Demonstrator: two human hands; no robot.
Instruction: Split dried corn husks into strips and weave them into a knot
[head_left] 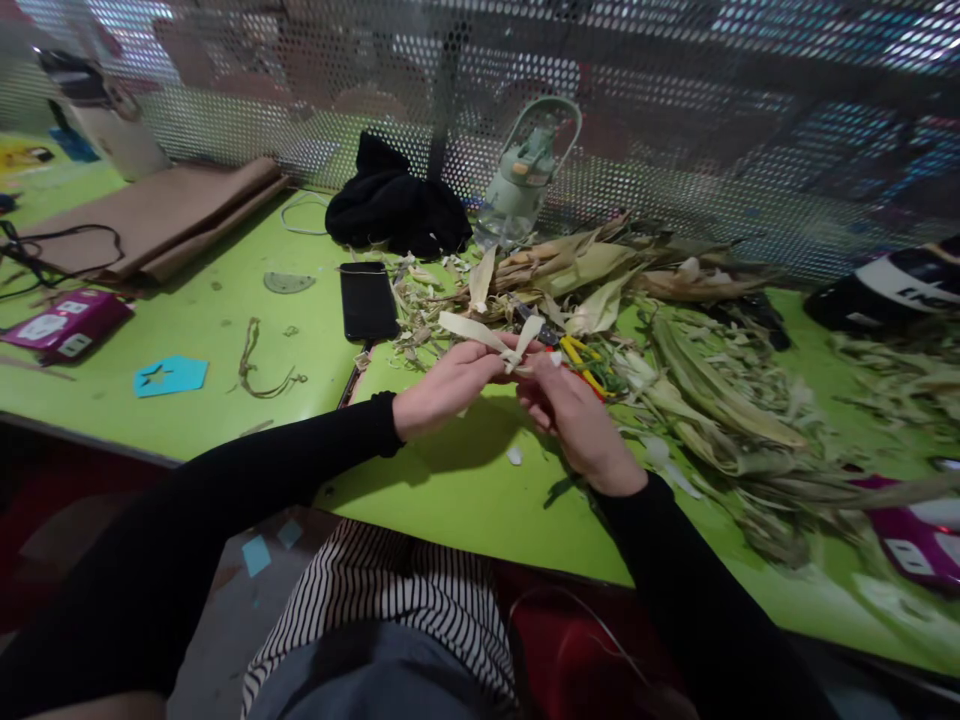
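Between my two hands is a pale corn husk strip (pixel 474 328), folded or crossed where the fingers meet, with two loose ends sticking up in a V. My left hand (pixel 454 385) grips it from the left, fingers partly hidden behind the husk. From the other side, my right hand (pixel 581 415) pinches the crossing with thumb and fingers. Just beyond the right hand lies a tool with yellow and red handles (pixel 589 365), partly covered. Dried corn husks (pixel 592 265) are heaped behind the hands, and greener husks (pixel 720 400) spread to the right.
A black phone (pixel 369 302), black cloth (pixel 397 205) and green-lidded bottle (pixel 521 180) stand or lie behind. On the left are a blue tag (pixel 171 376), twine (pixel 259 370), a purple pack (pixel 71 325) and a brown paper bag (pixel 150 220). A perforated metal screen (pixel 337 90) borders the back.
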